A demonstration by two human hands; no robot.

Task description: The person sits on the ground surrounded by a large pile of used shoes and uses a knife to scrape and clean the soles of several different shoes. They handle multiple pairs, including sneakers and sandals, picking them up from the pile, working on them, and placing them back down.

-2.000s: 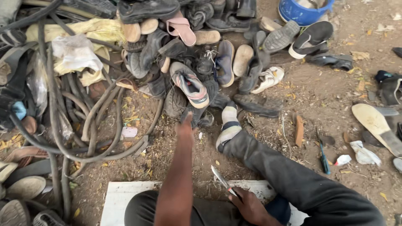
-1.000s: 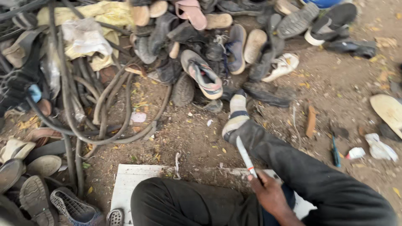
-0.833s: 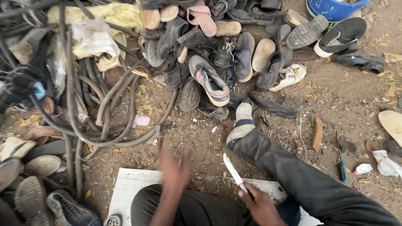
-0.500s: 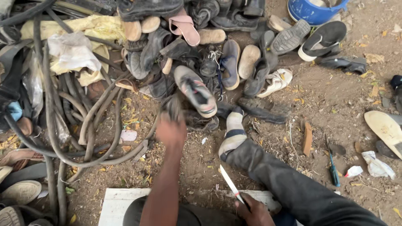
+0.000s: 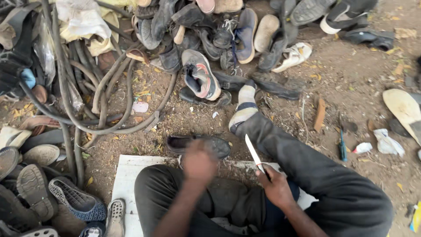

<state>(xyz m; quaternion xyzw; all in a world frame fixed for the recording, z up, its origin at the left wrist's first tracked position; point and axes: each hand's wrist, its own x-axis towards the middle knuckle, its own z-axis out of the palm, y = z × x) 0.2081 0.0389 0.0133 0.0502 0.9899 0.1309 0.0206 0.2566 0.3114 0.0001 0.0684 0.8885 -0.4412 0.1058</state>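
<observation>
My left hand (image 5: 199, 163), blurred by motion, grips the near edge of a black shoe (image 5: 197, 144) lying on the dirt just past a white board (image 5: 131, 175). My right hand (image 5: 275, 186) rests on my lap and holds a knife (image 5: 254, 153) with its pale blade pointing up and away. My legs in dark trousers fill the lower frame; my right foot in a striped sock (image 5: 244, 107) stretches toward the shoe pile.
A heap of worn shoes and sandals (image 5: 219, 39) lies ahead. Black rubber hoses (image 5: 87, 87) curl at the left over more soles (image 5: 39, 188). A blue-handled tool (image 5: 342, 147), a wooden piece (image 5: 320, 115) and a pale sole (image 5: 403, 107) lie on the dirt at the right.
My left hand reached out to the shoe pile, then drew back with a black shoe, which now lies in front of the white board. The right hand kept the knife.
</observation>
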